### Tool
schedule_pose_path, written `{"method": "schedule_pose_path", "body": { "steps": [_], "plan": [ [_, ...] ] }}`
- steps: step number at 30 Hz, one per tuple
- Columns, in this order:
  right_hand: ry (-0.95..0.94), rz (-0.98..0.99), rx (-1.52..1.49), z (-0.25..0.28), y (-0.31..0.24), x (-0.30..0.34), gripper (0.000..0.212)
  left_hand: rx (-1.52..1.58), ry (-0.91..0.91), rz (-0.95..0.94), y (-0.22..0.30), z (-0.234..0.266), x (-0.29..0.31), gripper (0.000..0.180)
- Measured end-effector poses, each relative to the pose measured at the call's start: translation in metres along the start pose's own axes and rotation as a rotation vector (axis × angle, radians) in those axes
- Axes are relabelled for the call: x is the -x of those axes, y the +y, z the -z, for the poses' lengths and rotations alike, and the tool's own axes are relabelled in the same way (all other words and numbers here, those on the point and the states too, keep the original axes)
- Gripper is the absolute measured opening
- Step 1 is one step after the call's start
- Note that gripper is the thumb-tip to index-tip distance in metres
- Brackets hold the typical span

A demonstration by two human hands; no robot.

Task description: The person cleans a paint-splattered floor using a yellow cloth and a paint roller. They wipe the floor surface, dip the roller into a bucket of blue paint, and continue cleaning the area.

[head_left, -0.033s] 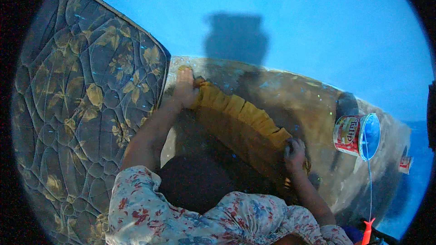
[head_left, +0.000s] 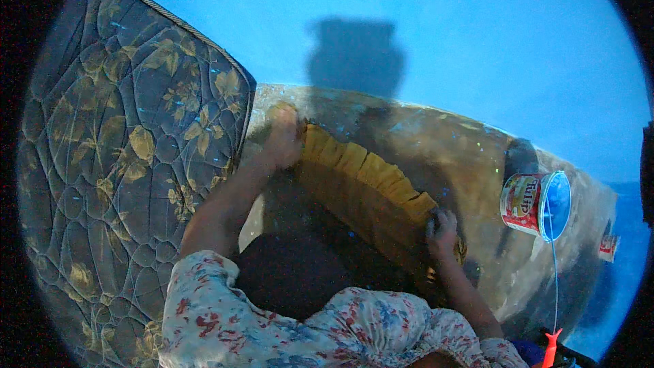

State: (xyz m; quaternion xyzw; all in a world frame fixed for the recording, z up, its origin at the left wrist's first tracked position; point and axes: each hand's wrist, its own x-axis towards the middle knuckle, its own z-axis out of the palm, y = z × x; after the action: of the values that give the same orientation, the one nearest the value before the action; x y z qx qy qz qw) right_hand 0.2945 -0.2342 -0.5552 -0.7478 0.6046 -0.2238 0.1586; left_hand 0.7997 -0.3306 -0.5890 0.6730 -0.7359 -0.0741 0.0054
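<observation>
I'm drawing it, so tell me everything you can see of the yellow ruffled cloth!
The yellow ruffled cloth looks like fabric, with puckered pleats along its upper edge and a flatter, darker part below. It lies slantwise on a brownish surface, from upper left to lower right. The left hand is at its upper end and the right hand touches its lower end. Shadow blurs its lower edge.

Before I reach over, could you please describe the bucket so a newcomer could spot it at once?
Start at the large blue surface across the top, then drop to the right hand. The bucket is to its right, set apart by its round mouth and bright blue inside.
</observation>
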Motion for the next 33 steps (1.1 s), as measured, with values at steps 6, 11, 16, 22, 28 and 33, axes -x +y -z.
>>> {"method": "schedule_pose_path", "body": {
  "steps": [6,11,16,22,28,33],
  "plan": [
    [-0.032,0.094,0.047,0.001,-0.009,-0.01,0.023,0.079,-0.082,-0.281,0.062,0.002,0.045,0.087],
    [0.002,0.053,0.03,-0.006,0.0,-0.013,0.02,-0.029,0.139,0.138,-0.051,-0.003,-0.007,0.087],
    [-0.036,0.018,0.015,-0.004,0.014,-0.012,0.027,0.144,-0.245,0.292,0.006,0.037,-0.068,0.075],
    [0.034,0.062,0.089,-0.003,-0.003,-0.017,0.025,0.164,-0.038,-0.479,0.162,-0.008,-0.002,0.077],
    [-0.019,0.018,0.086,-0.004,0.018,-0.009,0.024,0.349,-0.013,-0.294,0.141,0.005,-0.022,0.083],
    [-0.056,0.017,0.026,0.007,0.009,-0.013,0.022,0.004,0.305,0.242,0.033,-0.03,-0.075,0.076]
  ]
}}
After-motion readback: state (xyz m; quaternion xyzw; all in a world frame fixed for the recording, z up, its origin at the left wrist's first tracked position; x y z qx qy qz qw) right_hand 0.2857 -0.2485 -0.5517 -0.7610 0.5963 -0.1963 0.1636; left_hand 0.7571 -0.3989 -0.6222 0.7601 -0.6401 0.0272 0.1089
